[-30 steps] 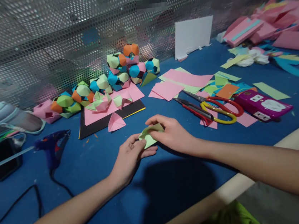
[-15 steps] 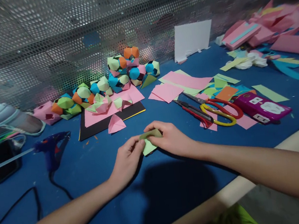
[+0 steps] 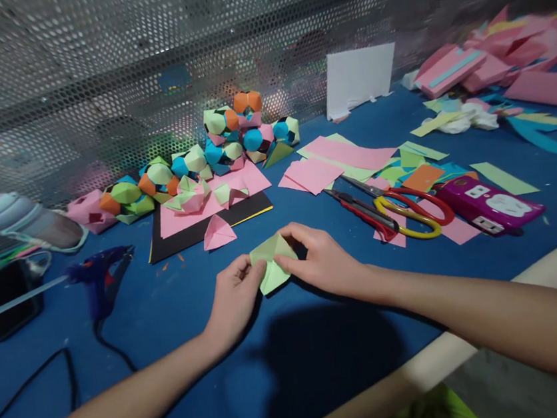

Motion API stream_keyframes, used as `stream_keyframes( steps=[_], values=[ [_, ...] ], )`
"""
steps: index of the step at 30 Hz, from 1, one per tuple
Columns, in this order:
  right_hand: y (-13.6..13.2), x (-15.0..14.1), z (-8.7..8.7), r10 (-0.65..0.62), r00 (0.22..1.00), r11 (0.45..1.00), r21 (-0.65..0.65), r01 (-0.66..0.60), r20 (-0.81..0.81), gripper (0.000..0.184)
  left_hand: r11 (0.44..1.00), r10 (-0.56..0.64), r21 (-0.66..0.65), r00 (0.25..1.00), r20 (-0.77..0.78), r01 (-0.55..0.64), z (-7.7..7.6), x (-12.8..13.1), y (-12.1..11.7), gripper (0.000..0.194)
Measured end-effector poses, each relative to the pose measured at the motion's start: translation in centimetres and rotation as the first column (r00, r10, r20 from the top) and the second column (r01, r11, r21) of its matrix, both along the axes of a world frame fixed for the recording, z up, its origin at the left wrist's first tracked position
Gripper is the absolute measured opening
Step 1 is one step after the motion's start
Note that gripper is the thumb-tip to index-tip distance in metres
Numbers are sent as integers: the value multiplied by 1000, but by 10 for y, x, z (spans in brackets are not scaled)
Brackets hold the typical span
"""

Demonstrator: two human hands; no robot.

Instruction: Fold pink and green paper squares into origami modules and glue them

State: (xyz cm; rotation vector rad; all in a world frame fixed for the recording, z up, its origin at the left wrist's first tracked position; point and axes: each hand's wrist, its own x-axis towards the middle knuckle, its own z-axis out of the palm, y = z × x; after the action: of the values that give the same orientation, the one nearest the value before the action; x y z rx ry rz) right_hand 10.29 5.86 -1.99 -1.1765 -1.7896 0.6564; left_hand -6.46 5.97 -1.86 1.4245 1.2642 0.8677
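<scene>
Both of my hands hold a small folded piece of light green paper (image 3: 271,263) just above the blue table (image 3: 181,327). My left hand (image 3: 233,298) pinches its left edge with closed fingers. From the right, my right hand (image 3: 322,261) grips the paper, fingers curled over its top corner. A pink folded paper triangle (image 3: 217,232) lies a little beyond my hands.
A pile of coloured paper balls (image 3: 221,145) sits by the perforated metal wall. Pink sheets on black card (image 3: 208,210), scissors (image 3: 399,205), a purple power strip (image 3: 489,202), a blue glue gun (image 3: 97,273), a phone (image 3: 9,296) and paper scraps (image 3: 495,77) lie around.
The green paper has been turned and opened a little between my fingers, so more of its face shows. Both hands stayed in about the same spot.
</scene>
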Motion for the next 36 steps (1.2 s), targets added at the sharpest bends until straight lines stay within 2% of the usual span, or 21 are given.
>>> stream_keyframes(
  steps=[2,8,13,19,24,28,36],
  values=[
    [1,2,-1,2,1000,997,83,-1,-6,5,1000,0,-6,1000,10,0,0,0,0,26],
    [1,3,-8,98,995,949,299,-102,27,16,1000,9,-4,999,53,-9,3,3,-2,26],
    [-1,2,-9,117,989,916,375,-142,88,19,1000,-20,-5,997,79,20,4,2,-2,23],
    [-4,2,-1,157,986,942,291,-164,48,13,1000,-11,24,999,41,10,3,1,-2,23],
    [-2,0,-2,90,995,972,213,-95,37,5,999,-22,49,1000,20,21,5,1,-1,23],
    [0,0,-4,73,995,988,133,-82,73,7,998,-23,57,1000,1,23,5,1,-1,21],
    [1,2,-5,60,994,987,143,-72,86,10,998,-61,35,998,34,60,3,0,-2,21]
  ],
)
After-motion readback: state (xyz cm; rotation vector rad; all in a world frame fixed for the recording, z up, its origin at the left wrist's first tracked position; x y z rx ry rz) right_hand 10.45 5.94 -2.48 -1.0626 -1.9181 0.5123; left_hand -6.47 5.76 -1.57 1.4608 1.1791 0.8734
